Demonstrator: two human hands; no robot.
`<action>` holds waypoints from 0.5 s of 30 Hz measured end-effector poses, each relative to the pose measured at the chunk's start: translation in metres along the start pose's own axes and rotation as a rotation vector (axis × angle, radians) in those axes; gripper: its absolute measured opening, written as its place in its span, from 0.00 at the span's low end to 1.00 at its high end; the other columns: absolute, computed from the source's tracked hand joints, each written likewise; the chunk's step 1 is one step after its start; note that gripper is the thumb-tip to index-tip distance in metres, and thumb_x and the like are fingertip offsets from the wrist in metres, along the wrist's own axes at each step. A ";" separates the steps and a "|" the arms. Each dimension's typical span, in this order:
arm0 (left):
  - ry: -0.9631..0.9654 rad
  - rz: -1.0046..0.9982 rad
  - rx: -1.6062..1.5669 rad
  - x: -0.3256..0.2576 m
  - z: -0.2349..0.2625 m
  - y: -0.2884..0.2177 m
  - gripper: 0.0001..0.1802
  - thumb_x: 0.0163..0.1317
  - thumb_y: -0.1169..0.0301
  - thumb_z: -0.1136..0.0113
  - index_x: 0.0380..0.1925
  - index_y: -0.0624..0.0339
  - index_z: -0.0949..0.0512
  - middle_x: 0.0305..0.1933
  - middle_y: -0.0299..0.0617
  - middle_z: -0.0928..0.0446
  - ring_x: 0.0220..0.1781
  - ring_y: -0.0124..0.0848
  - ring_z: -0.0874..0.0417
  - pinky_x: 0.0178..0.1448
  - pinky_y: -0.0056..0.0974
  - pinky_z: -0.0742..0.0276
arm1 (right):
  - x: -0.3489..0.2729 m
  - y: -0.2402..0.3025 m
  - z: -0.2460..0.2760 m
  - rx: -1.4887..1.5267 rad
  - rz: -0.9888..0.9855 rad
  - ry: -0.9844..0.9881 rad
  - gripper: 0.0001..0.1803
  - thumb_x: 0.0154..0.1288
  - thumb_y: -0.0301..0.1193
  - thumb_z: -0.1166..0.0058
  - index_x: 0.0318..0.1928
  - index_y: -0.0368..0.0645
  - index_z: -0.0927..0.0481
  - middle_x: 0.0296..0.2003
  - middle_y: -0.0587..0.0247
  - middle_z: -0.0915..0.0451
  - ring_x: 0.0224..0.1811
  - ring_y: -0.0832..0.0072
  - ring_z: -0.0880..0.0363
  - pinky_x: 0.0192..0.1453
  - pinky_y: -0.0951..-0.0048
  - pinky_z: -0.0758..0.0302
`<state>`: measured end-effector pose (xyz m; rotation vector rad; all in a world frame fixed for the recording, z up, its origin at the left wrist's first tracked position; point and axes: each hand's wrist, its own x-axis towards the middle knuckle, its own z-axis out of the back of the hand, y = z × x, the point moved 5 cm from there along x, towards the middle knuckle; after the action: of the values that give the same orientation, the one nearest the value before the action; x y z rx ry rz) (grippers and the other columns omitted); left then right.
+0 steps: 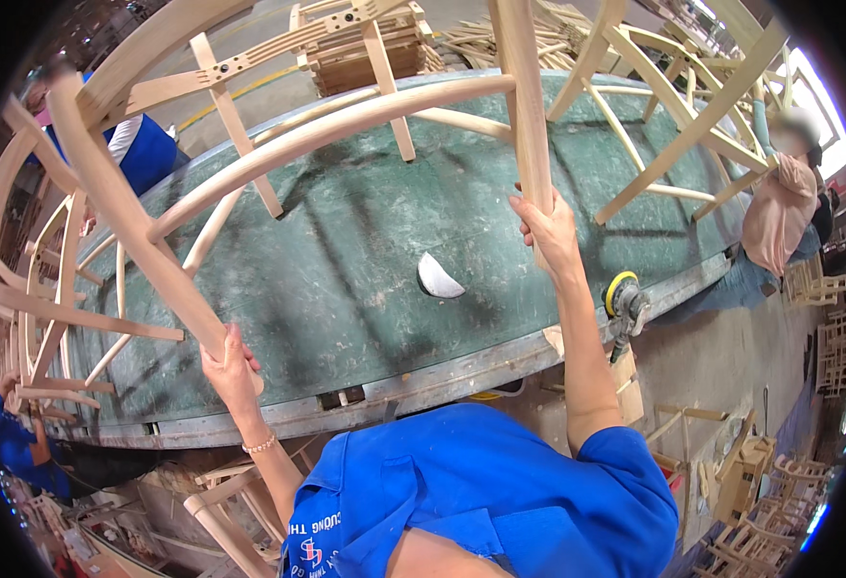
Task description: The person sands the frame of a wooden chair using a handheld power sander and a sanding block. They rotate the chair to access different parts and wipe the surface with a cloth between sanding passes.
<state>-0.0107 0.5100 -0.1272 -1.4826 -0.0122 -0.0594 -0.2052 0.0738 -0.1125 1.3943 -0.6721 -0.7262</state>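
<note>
An unpainted wooden chair frame (pixel 326 120) stands tilted over the green worktable (pixel 365 212), a curved stretcher joining two of its legs. My left hand (pixel 232 371) is closed round the end of the left leg (pixel 143 231), close to the table's near edge. Higher up and to the right, my right hand (pixel 550 231) grips the right leg (pixel 527 106) near its end. Between the two hands, a white half-round piece with a dark edge (pixel 439 276) lies on the tabletop. An orbital sander with a yellow pad rim (pixel 623 297) sits at the table's near edge, right of my right forearm.
More chair frames stand on the table at the right (pixel 688 125) and left (pixel 52 299). A person in a pink top (pixel 777 217) works at the right end; people in blue are at the left. Stacked wooden parts (pixel 360 63) sit beyond the table, and chairs surround the floor behind.
</note>
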 end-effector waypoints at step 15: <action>0.037 -0.032 -0.137 -0.008 -0.005 -0.001 0.13 0.60 0.67 0.34 0.35 0.60 0.28 0.19 0.31 0.31 0.14 0.18 0.33 0.18 0.25 0.37 | -0.007 -0.201 -0.034 -0.286 -0.172 0.165 0.45 0.57 0.49 0.37 0.70 0.46 0.42 0.48 0.47 0.20 0.47 0.59 0.19 0.49 0.58 0.24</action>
<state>-0.0190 0.5052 -0.1268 -1.6179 -0.0017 -0.1153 -0.1941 0.0923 -0.3152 1.2399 -0.3070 -0.7995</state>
